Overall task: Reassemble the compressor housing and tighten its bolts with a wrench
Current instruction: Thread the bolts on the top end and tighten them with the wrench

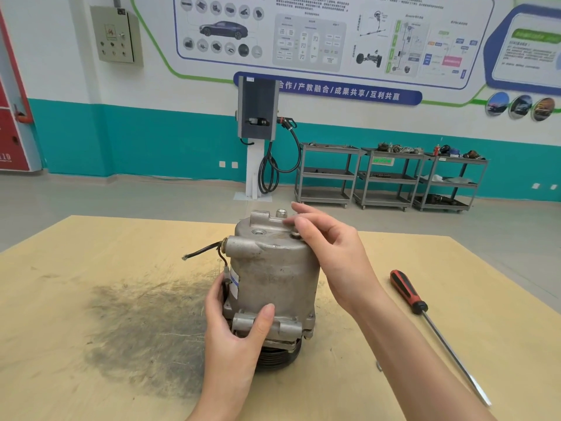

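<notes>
A grey metal compressor [273, 268] stands upright on its black pulley in the middle of the wooden table [91, 253]. A short black wire sticks out of its upper left side. My left hand [233, 332] grips the lower flange of the housing, thumb across the front and fingers round the left side. My right hand [328, 247] reaches over the top right edge, where its thumb and fingers pinch a bolt [295, 235] seated in the top cover. No wrench is in view.
A long screwdriver [431, 323] with a red and black handle lies on the table to the right of my right forearm. A dark grease stain [145, 329] covers the table left of the compressor. Metal shelf carts [388, 177] and a charging post [258, 132] stand by the far wall.
</notes>
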Tool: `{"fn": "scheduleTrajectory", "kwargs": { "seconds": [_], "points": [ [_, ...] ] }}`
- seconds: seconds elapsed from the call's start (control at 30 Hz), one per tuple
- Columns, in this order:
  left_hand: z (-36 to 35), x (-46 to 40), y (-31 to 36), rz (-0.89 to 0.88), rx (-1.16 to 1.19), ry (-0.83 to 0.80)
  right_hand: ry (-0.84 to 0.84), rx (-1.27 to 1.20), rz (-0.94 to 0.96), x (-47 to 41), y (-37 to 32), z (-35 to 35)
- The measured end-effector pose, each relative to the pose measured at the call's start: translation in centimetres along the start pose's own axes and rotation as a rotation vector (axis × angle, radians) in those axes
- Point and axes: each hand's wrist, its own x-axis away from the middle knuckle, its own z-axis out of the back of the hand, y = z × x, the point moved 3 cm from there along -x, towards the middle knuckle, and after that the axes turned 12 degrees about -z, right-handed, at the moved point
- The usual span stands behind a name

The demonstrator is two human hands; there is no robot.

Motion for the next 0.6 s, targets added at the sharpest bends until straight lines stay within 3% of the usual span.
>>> {"fn": "scheduleTrajectory", "kwargs": {
  "seconds": [0.2, 0.43, 0.6],
  "points": [
    [-0.08, 0.03, -0.2, -0.013, -0.007, -0.004, -0.084, -0.047, -0.007, 0.17, 0.56, 0.18],
    [-0.24, 0.14, -0.15, -0.018, -0.013, -0.005, 0.022, -0.193, -0.119, 0.04, 0.24, 0.05],
    [-0.19, 0.06, 0.23, -0.02, -0.021, -0.007, 0.161, -0.189, -0.086, 0.32, 0.51, -0.69]
  ]
}}
